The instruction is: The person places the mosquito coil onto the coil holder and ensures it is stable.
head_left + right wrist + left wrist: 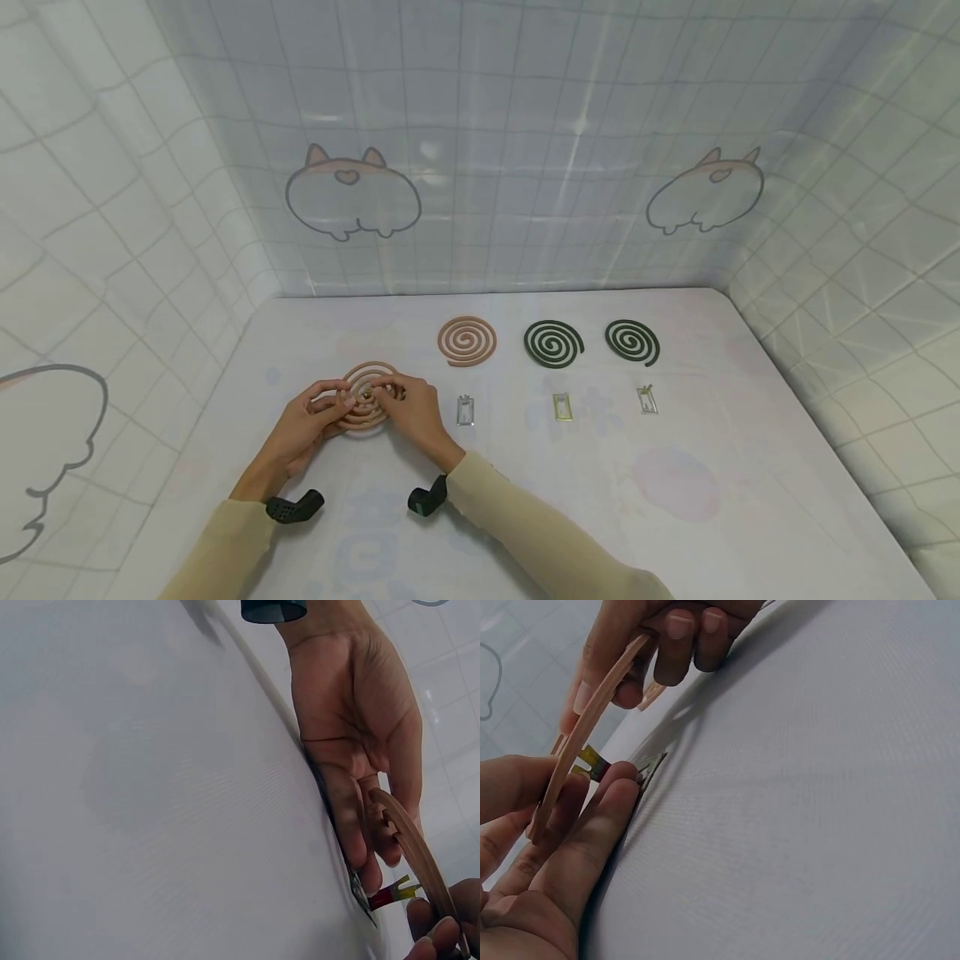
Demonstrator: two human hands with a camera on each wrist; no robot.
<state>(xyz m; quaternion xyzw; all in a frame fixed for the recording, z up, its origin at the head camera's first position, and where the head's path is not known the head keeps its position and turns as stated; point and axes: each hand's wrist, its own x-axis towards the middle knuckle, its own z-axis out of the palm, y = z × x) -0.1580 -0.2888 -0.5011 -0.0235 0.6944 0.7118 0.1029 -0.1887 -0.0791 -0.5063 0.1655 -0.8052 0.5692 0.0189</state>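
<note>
Both hands hold a brown mosquito coil [365, 428] at the left of the table. My left hand [303, 429] grips its left side between thumb and fingers. From the right, my right hand [415, 412] pinches the coil near its centre and right side. In the left wrist view the coil [574, 746] stands tilted above the tabletop. Under it, a small metal coil stand [652, 769] lies flat, with a forked yellowish prong [591, 759] rising toward the coil. Left fingertips are right at the prong's base. In the right wrist view, right fingertips also reach the stand's edge [358, 891].
Another brown coil [467, 340] and two green coils, one in the middle [553, 344] and one at right [632, 342], lie in a row behind. In front of them lie three small metal stands: silver [466, 410], yellow [562, 407] and silver [647, 399]. Tiled-pattern curtains [517, 167] surround the table.
</note>
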